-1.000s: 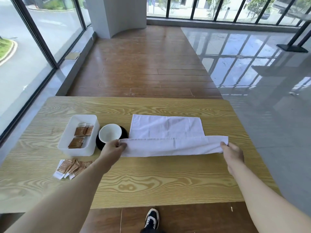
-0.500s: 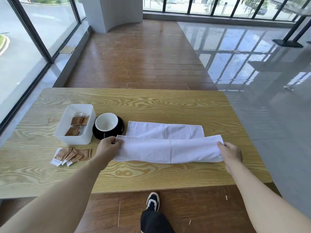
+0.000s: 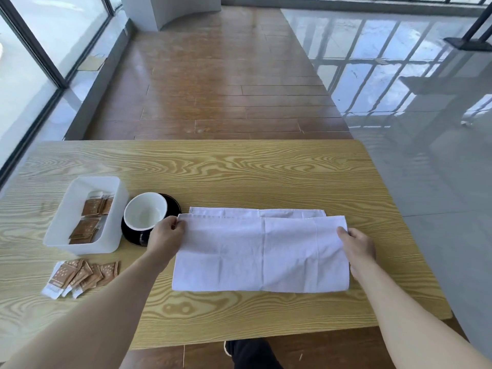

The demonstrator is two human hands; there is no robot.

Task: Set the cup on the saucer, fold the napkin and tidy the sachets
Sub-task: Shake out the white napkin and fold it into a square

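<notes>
A white napkin (image 3: 262,253) lies folded over on the wooden table (image 3: 239,169), its upper layer nearly covering the lower one. My left hand (image 3: 166,237) pinches the top layer's far left corner. My right hand (image 3: 355,245) pinches its far right corner. A white cup (image 3: 145,211) stands on a black saucer (image 3: 173,206) just left of the napkin, touching distance from my left hand. Several brown sachets (image 3: 80,275) lie loose near the table's front left.
A white plastic tray (image 3: 117,198) with several brown sachets inside stands left of the cup. The table's front edge is close below the napkin. Glass walls run along the left, with wooden and glossy grey floor beyond the table. My shoe shows under the front edge.
Both hands have carried the napkin's near edge away from me over the rest of the cloth, so the folded top layer now covers most of it.
</notes>
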